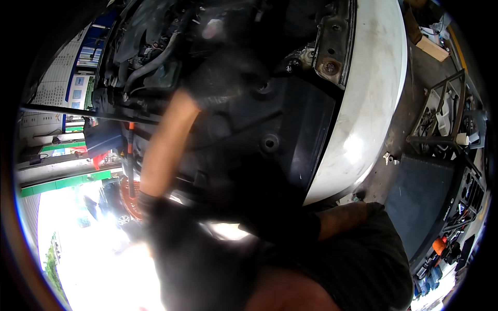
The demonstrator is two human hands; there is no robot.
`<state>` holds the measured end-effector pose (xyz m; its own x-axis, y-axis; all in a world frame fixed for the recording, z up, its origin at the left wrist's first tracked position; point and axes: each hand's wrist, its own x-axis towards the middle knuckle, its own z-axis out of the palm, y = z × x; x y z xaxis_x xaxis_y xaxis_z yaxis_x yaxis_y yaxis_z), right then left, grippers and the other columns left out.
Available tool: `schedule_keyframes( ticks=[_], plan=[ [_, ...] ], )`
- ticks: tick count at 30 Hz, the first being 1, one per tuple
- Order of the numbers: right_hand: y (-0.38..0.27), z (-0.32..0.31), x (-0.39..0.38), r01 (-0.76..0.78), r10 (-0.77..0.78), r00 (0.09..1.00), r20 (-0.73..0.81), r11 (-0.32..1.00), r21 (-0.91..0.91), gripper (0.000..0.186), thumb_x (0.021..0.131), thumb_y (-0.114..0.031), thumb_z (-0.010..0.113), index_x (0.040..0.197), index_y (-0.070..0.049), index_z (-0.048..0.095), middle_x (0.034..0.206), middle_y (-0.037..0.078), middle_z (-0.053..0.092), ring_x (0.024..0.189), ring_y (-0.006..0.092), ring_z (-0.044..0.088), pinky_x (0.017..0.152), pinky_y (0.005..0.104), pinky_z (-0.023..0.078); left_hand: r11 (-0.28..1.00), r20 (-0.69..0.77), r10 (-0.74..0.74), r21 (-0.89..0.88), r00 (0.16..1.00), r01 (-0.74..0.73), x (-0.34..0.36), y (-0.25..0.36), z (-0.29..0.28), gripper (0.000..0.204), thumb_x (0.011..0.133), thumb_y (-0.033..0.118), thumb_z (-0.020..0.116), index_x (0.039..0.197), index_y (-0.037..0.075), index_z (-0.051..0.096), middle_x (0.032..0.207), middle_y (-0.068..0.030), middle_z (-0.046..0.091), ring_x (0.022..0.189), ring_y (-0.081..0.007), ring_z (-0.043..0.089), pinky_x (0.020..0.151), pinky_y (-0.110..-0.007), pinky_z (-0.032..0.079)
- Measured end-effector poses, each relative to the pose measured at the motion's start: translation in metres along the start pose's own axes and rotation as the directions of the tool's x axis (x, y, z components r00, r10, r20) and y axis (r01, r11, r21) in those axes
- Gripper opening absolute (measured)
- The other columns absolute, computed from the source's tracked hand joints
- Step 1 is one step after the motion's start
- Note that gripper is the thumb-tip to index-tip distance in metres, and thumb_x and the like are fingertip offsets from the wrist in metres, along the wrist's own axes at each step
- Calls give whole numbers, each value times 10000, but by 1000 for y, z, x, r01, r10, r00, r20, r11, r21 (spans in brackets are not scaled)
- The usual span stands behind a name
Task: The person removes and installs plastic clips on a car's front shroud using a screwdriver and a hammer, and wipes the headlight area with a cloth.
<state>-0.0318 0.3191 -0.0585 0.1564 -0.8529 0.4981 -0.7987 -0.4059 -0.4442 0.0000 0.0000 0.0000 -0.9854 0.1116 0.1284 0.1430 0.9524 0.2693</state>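
There are two bare forearms (171,142), one white car (363,119), one long black rod (88,112), one orange pole (130,140) and one rack (431,140).

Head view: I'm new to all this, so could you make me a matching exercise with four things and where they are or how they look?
Things
1. Left hand
2. Car body panel
3. Flat rectangular surface
4. Long bar

Descriptions
A. Dark grey, toward the right edge
B. Thin, stretching across the left side
C. Black-gloved and blurred, over the engine bay
D. White and curved, right of centre

Right pairs: 1-C, 2-D, 3-A, 4-B
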Motion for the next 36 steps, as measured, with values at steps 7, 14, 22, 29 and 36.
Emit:
schedule_keyframes(
  ticks=[7, 14, 22, 29, 36],
  plan=[
    [2, 3, -1, 9, -10, 998, -70, 1000, -16, 647, 905, -272, 558, 1354, 192, 548, 1399, 377, 559, 1354, 499, 532, 1183, 567, 421, 913, -26, -406, 42, 913, 407, 12, 28, 5, 268, 799, 168, 807, 1023, 44, 731, 1041, -148, 717, 971, -341, 689, 861, -430, 560],
    [2, 9, 6, -8, 8, 995, 97, 1000, -6, 659, 923, -333, 536, 1324, 188, 578, 1353, 372, 594, 1298, 491, 573, 1148, 563, 454, 848, 195, -432, 421, 880, 323, 21, 35, 9, 283, 831, 205, 746, 1074, 58, 751, 1097, -188, 710, 1013, -365, 685, 891, -469, 555],
    [3, -16, 3, 124, -120, 992, 46, 989, -76, 887, 862, -534, 640, 1389, 171, 532, 1445, 381, 510, 1394, 512, 475, 1183, 614, 368, 831, -152, -446, 296, 882, 471, 14, 63, 8, 347, 796, 121, 691, 1134, 78, 756, 1156, -179, 713, 1065, -383, 685, 918, -464, 569],
    [-1, -26, 7, 153, -153, 983, 102, 988, 13, 985, 877, -587, 659, 1495, 146, 435, 1529, 399, 412, 1463, 538, 380, 1212, 643, 291, 877, -215, -461, 39, 861, 480, -58, 119, -5, 381, 785, -23, 666, 1145, 77, 740, 1252, -183, 702, 1090, -406, 686, 948, -471, 569],
    [-20, -20, 21, 107, -115, 993, -30, 974, -198, 718, 1063, -580, 457, 1401, 38, 595, 1411, 253, 607, 1263, 450, 606, 1078, 585, 464, 907, -345, -406, -41, 846, 419, -195, 185, -35, 274, 845, -7, 723, 1115, 17, 760, 1055, -158, 758, 980, -343, 738, 855, -430, 603]
  ],
)
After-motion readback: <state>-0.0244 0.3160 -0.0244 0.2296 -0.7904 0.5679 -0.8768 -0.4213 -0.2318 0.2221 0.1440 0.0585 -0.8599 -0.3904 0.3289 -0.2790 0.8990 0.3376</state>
